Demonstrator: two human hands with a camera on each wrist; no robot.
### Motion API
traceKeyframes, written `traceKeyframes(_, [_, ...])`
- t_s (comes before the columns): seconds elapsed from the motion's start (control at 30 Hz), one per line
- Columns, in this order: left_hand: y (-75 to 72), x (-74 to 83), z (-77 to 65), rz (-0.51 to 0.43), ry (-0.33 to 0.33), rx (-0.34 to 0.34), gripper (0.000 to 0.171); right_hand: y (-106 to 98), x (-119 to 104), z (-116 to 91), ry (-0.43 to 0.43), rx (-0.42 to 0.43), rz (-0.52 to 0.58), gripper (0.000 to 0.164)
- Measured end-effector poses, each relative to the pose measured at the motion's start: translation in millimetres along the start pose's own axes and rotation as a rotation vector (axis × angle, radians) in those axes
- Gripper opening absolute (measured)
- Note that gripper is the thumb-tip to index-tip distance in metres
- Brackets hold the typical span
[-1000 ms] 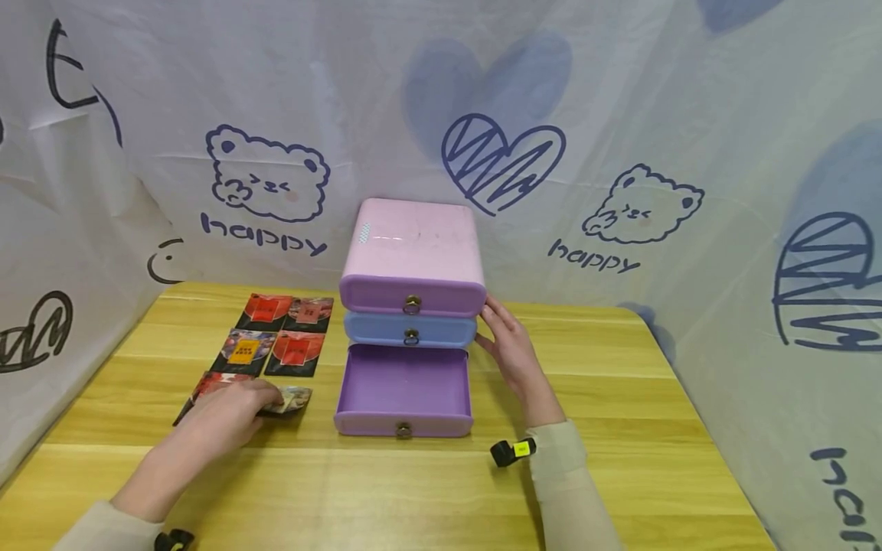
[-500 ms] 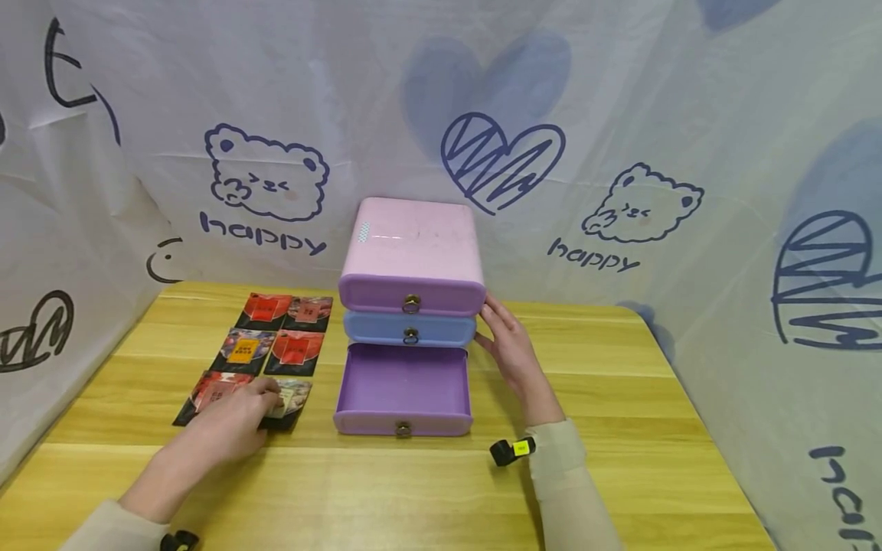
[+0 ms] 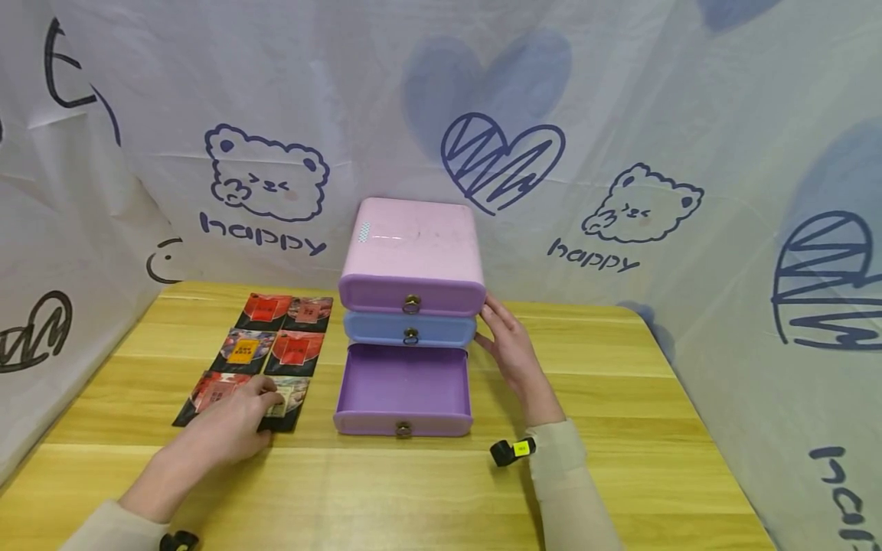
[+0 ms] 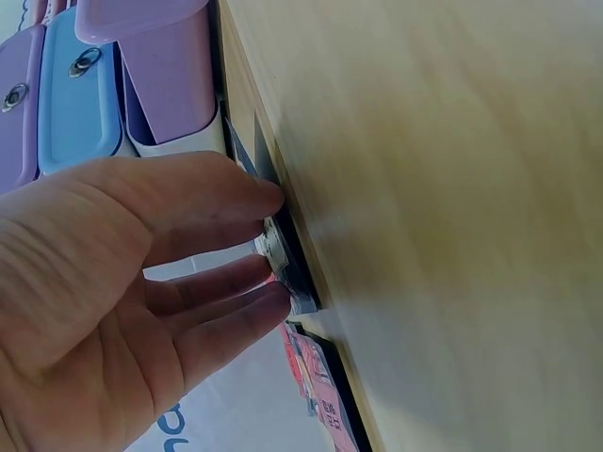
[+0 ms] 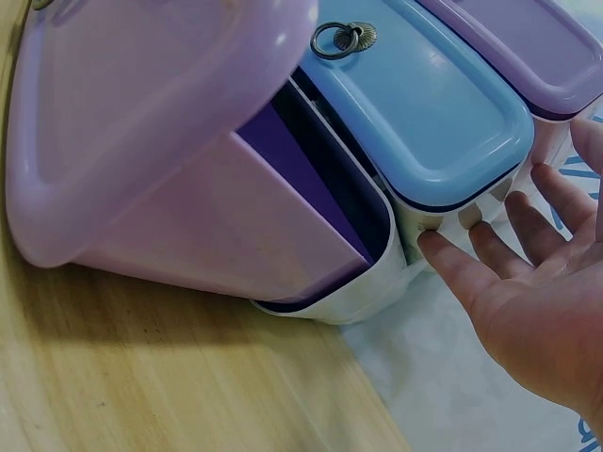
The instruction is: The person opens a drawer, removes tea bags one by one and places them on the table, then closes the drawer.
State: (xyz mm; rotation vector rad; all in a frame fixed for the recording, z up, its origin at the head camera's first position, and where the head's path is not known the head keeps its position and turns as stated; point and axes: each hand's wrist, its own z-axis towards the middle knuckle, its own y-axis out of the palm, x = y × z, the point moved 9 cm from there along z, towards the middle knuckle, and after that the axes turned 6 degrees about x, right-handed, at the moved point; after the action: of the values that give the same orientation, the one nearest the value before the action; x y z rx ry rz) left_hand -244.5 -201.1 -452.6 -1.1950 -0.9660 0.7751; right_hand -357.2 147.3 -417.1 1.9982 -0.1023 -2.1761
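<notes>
My left hand [image 3: 230,417] has its fingertips on a flat black packet with a pale label [image 3: 293,392]. In the left wrist view the thumb and fingers [image 4: 231,330] stand apart, their tips at the packet, which lies close along the table. Just left of it lies a packet with a pinkish-red label [image 3: 215,392]. My right hand [image 3: 513,356] rests straight fingertips against the right side of the pink drawer unit [image 3: 422,245]. The bottom purple drawer [image 3: 372,423] is pulled out, with nothing in it; the blue drawer [image 3: 375,327] and the top purple drawer [image 3: 375,295] are pushed in.
Behind the left hand, several more packets lie in rows, among them one with a yellow label [image 3: 243,352] and one with a red label [image 3: 294,352]. A printed white curtain [image 3: 386,92] hangs behind the wooden table [image 3: 606,459] and along its sides.
The packet under my left hand was tilted up, then came down flat and turned to line up with its row. The right hand and the drawer unit have stayed put.
</notes>
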Motion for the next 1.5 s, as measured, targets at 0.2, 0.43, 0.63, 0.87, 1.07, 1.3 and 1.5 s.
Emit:
traceKeyframes(0.2, [-0.8, -1.1, 0.0, 0.005, -0.004, -0.001, 0.048, 0.0, -0.4, -0.4, 0.005, 0.003, -0.01, 0.054])
traceKeyframes(0.43, [-3.2, 1.0, -1.5, 0.008, 0.018, 0.016, 0.046, 0.0, -0.8, -0.5, 0.002, 0.006, -0.006, 0.053])
traceKeyframes(0.63, [-6.8, 3.2, -2.3, 0.002, 0.029, 0.029, 0.044, 0.5, -1.1, -0.3, -0.002, 0.002, -0.003, 0.053])
traceKeyframes(0.87, [-18.7, 10.4, -3.2, 0.036, 0.051, 0.136, 0.048, -0.1, 0.3, 0.7, 0.007, 0.003, -0.001, 0.054])
traceKeyframes(1.07, [-38.7, 30.3, -1.1, 0.04, 0.164, 0.349, 0.041, -0.1, 1.0, 1.2, 0.007, 0.0, -0.005, 0.053])
traceKeyframes(1.3, [-58.6, 59.7, -1.0, 0.015, 0.306, 0.534, 0.033, 0.2, -0.1, 0.9, -0.001, 0.001, 0.005, 0.052])
traceKeyframes(1.5, [-59.4, 85.8, 1.8, 0.0, 0.407, 0.569, 0.029, 0.8, -1.0, 0.4, -0.007, -0.004, 0.003, 0.051])
